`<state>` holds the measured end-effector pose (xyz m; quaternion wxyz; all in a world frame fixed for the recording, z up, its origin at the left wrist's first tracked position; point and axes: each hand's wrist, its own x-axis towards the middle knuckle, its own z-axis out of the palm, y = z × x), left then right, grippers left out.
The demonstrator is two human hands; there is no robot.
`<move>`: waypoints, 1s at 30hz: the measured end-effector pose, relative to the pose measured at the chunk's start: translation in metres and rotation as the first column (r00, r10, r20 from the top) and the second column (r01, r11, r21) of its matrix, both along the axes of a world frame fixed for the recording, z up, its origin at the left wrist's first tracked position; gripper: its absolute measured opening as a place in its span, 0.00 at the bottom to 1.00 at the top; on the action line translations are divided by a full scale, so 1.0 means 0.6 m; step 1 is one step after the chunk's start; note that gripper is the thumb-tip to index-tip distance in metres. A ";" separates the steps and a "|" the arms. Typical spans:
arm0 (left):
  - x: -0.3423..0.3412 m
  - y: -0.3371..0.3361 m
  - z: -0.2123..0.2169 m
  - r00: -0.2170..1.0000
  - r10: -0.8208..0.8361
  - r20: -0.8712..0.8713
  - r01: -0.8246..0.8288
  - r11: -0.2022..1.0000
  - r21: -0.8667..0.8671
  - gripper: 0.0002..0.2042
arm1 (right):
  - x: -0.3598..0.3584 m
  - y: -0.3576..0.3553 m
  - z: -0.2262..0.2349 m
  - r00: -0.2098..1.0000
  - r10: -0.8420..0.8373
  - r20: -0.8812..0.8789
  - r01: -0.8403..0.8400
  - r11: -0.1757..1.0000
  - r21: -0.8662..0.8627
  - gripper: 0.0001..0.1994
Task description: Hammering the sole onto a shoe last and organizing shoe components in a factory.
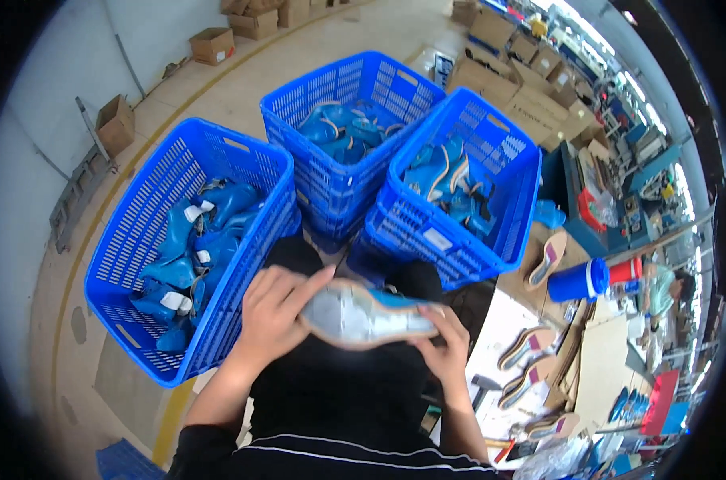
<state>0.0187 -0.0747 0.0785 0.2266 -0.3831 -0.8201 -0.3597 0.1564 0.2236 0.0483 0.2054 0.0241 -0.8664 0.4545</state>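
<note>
Shoe last [363,316], sole up, in both hands' [279,308] [447,344] closed grip over blue crates [187,240].

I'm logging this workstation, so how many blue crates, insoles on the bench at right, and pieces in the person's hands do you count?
Blue plastic crates: 3
Insoles lying on the bench: 4
Shoe last held sole-up by the left hand and right hand, last: 1
Total: 8

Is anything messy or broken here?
Nothing looks broken. The blue shoe forms lie jumbled in the three blue crates. Both hands, left hand and right hand, hold one shoe form sole-up.
</note>
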 end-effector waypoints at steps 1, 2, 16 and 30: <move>0.007 -0.007 0.008 0.999 -0.032 0.013 0.030 0.996 0.080 0.32 | 0.008 0.009 0.009 0.998 0.046 -0.039 -0.041 0.993 0.110 0.29; 0.013 -0.009 0.019 0.997 -0.075 0.033 0.065 0.970 0.233 0.30 | 0.021 0.004 0.019 0.997 0.031 -0.064 -0.033 0.999 -0.020 0.28; -0.023 0.091 -0.045 0.236 -0.864 0.445 -0.511 0.280 0.813 0.23 | 0.041 -0.101 0.084 0.881 0.378 0.284 -0.173 0.817 -0.549 0.57; -0.039 -0.060 -0.044 0.765 -0.054 0.641 -0.275 0.873 0.402 0.36 | -0.074 0.003 0.099 0.942 0.168 0.290 0.168 0.511 -0.843 0.36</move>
